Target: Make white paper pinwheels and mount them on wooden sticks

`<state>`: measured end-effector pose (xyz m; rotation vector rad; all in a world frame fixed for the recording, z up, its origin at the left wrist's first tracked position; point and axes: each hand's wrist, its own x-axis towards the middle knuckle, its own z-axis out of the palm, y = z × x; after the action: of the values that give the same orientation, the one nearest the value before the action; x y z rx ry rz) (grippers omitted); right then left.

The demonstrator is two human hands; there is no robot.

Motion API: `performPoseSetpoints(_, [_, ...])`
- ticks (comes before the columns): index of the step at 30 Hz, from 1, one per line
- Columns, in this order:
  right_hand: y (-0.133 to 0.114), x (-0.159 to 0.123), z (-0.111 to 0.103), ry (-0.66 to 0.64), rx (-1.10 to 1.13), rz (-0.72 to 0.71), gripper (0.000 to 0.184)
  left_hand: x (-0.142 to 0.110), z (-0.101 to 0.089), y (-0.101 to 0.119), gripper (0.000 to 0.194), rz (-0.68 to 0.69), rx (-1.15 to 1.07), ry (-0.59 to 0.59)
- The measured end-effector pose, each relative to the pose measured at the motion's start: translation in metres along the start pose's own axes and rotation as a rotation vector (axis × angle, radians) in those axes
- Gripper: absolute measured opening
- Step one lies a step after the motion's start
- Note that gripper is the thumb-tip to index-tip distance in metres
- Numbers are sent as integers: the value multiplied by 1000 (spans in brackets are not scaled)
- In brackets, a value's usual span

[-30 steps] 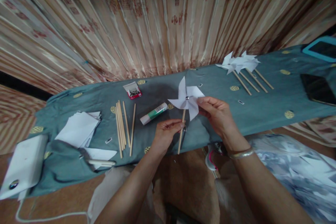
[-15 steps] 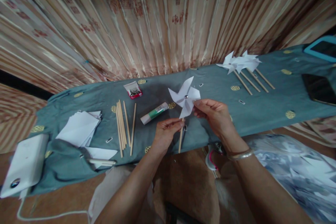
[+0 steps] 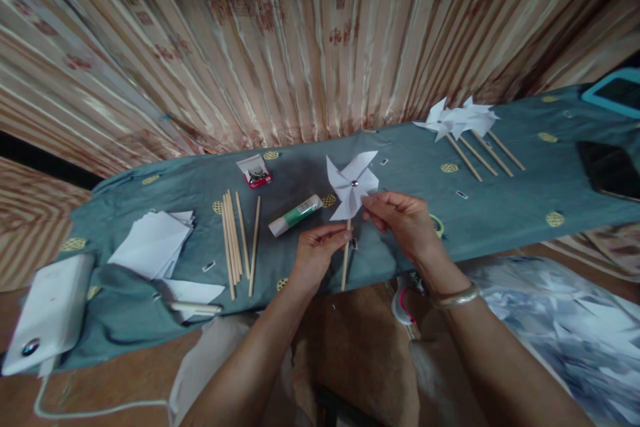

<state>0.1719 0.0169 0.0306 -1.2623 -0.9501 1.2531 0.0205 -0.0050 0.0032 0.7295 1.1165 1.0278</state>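
A white paper pinwheel with a shiny pin at its centre stands over the middle of the table on a thin wooden stick. My left hand pinches that stick just below the paper blades. At the pinwheel's lower right, my right hand has thumb and fingers closed at the edge of a blade. Just left of the pinwheel lies a glue stick with a green label. An open red-and-white box of pins sits behind it.
Loose wooden sticks and stacked white paper lie on the left, near a white device with a cable. Several pinwheels rest at the back right. A roll of tape shows behind my right wrist; a dark phone lies far right.
The pinwheel's blades have turned clockwise a little about the pin. My right hand has shifted slightly left and down along the blades; my left hand stays on the stick.
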Motion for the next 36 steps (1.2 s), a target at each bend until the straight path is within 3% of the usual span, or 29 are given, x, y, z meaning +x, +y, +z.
performPoseSetpoints(7, [-5,-4,-5,-14,16,-16,33,1,-1,1,23,0,7,16])
performPoseSetpoints(13, [-7,9,-29,192,115,-122,31,-2,0,1,26,-21,3,-4])
performPoseSetpoints(16, [-3,15,-35,259,136,-104,33,-4,1,0,28,-44,31,-34])
performPoseSetpoints(23, [3,18,-29,131,197,-22,34,-5,0,0,29,-67,61,-73])
performPoseSetpoints(36, [2,21,-30,74,291,59,27,-5,2,-3,30,-105,27,-46])
